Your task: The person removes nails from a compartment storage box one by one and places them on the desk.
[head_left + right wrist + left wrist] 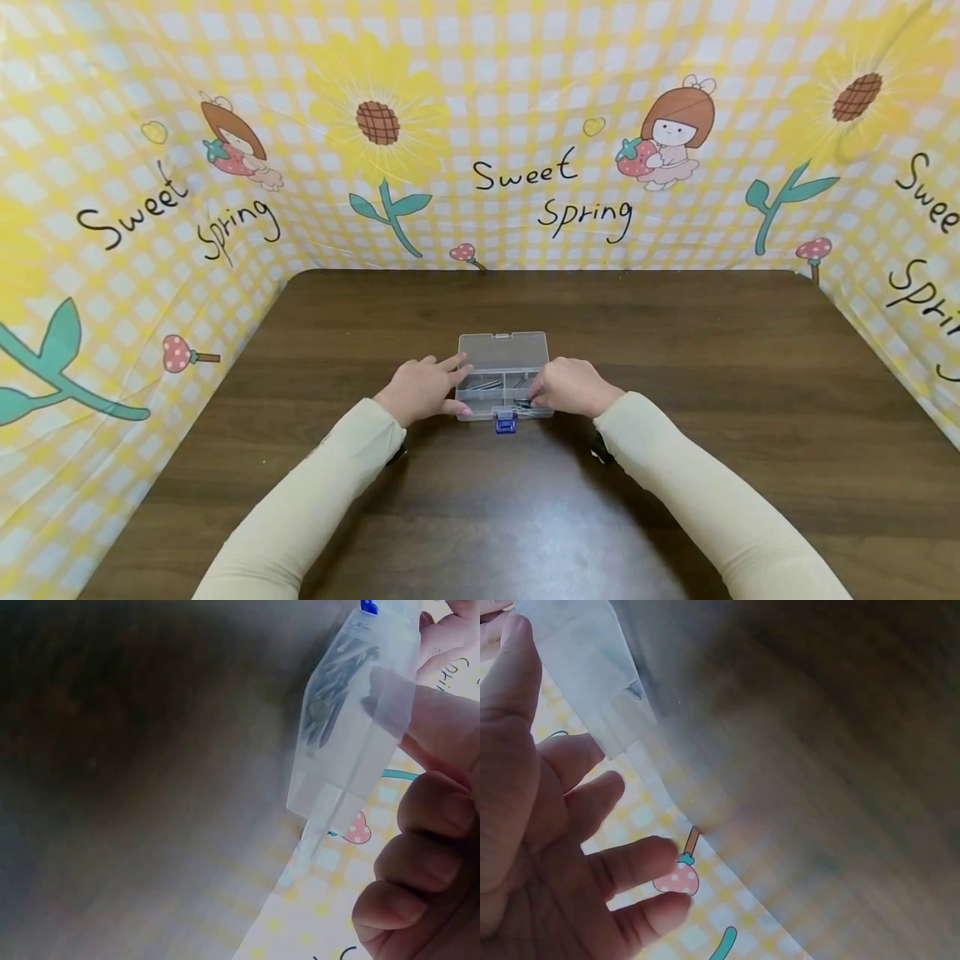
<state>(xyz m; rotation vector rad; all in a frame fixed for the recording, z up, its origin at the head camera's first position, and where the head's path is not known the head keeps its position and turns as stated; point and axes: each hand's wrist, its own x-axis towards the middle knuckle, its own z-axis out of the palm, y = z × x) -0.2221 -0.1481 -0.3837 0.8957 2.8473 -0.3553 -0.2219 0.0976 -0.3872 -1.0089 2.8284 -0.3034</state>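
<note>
A small clear plastic box (480, 407) with dividers lies on the table, its lid (502, 351) raised at the back. My left hand (422, 390) rests at its left side, thumb near the front corner and the other fingers spread loosely. From the right, my right hand (573, 386) reaches thumb and finger into the front right compartment. Thin metal pieces (330, 697), like nails or screws, lie there against the wall. Whether those fingertips pinch one is blurred by the cloudy plastic. More thin metal rods (485, 386) lie in the back left compartment.
A blue latch (506, 423) sticks out at the box's front. Brown wood-grain table (360, 308) extends all around. Yellow checked cloth (517, 108) hangs behind it and along both sides.
</note>
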